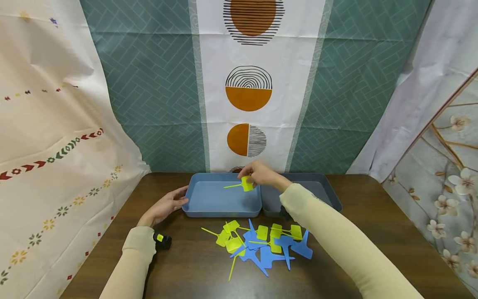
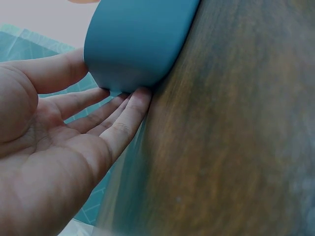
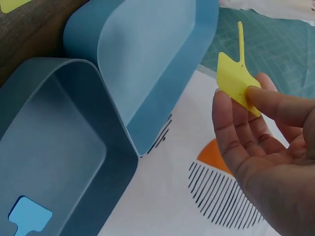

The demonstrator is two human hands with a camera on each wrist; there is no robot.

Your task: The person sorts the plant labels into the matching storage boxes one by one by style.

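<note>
My right hand (image 1: 260, 173) pinches a yellow tag (image 1: 247, 185) by its wide end over the light blue tray (image 1: 213, 197), maybe for easy grip; my left hand (image 1: 167, 206), spread out, touches the tray's left end, likely to steady it.

- The head view is bright and evenly lit, with soft creases of shade in the pale left curtain (image 1: 48, 124).
- Wide-angle distortion stretches that view toward its edges, broadening the right sleeve (image 1: 343, 241).
- The left wrist view is dimmer and cool-toned; the tabletop (image 2: 221, 147) looks soft and smeary there, with pale glare at far right.
- The left hand (image 2: 59, 137) shows more crisply.
- The right wrist view is bluish; shade darkens the grey tray's (image 3: 59, 142) inner walls.
- The held yellow tag (image 3: 232, 79) looks fairly sharp.
</note>
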